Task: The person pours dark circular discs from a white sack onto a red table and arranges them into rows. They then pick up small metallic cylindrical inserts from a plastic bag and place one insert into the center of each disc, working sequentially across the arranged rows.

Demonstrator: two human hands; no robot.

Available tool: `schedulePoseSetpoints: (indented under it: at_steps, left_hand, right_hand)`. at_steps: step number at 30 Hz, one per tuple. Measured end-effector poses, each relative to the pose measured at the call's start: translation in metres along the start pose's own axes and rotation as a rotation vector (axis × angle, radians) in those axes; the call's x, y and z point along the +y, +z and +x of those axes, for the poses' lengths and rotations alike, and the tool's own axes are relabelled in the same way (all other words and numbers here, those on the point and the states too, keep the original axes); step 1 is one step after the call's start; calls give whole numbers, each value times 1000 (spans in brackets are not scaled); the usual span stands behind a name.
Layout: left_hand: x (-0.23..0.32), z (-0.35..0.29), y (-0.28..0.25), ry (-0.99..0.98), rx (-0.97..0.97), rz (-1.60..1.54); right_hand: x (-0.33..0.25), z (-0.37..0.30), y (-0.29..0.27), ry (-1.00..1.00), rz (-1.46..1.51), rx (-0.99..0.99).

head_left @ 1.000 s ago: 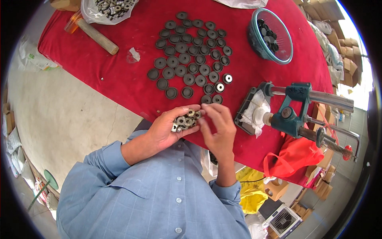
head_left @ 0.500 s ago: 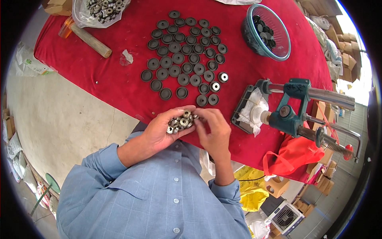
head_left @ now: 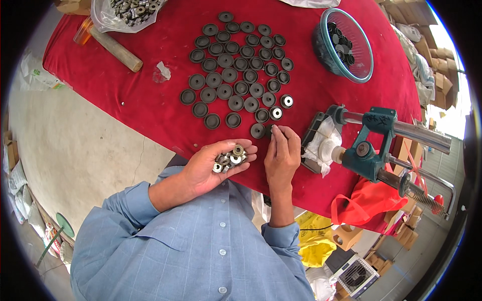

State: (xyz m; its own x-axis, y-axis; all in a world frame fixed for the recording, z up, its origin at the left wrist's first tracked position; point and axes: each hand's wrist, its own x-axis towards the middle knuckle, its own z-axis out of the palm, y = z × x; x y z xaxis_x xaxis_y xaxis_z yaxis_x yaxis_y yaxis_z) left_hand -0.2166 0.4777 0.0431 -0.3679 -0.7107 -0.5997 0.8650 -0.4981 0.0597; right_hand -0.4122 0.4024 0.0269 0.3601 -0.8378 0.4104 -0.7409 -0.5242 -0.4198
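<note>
Several small silver ring bearings (head_left: 232, 159) lie piled in the cupped palm of my left hand (head_left: 203, 170), near the table's front edge. My right hand (head_left: 282, 153) is over the nearest row of round black plastic caps (head_left: 225, 91), its thumb and fingers pinched at one cap. A bearing seems to be between those fingertips, mostly hidden by them. Two neighbouring caps hold a bearing each: one seated bearing (head_left: 276, 113) is just beyond my fingers, and another bearing (head_left: 287, 101) sits farther right. Many other caps lie in loose rows with small central hubs showing.
Right of my hand stands a green hand press (head_left: 374, 145) with a plastic-wrapped base. A clear bowl (head_left: 369, 60) of black parts is at the far right. A bag (head_left: 103, 20) of bearings and a wooden-handled mallet (head_left: 118, 51) lie far left on the red cloth (head_left: 150, 108).
My right hand has left the bearings in my left palm and moved forward and right to a cap. My left hand stays nearly in place, its fingers more opened out.
</note>
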Motion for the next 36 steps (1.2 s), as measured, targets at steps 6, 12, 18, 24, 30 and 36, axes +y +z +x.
schedulePoseSetpoints:
  at_steps: [6, 12, 18, 24, 30, 36]
  left_hand:
    - [1, -1, 4, 6, 16, 5]
    - [-1, 1, -3, 20, -14, -3]
    - [-1, 1, -1, 14, -9, 1]
    - [0, -1, 0, 18, -3, 15]
    - [-2, -1, -2, 20, -5, 18]
    - [1, -2, 4, 25, 0, -1]
  right_hand:
    - [-3, -8, -2, -34, -57, -43]
    - [-8, -16, 0, -60, -117, -58]
    - [-9, -18, 0, -68, -146, -60]
    - [-9, -21, -1, -56, -181, -64]
    - [-15, -18, -5, -35, -242, -125]
    - [-10, -18, -10, 63, -88, -108]
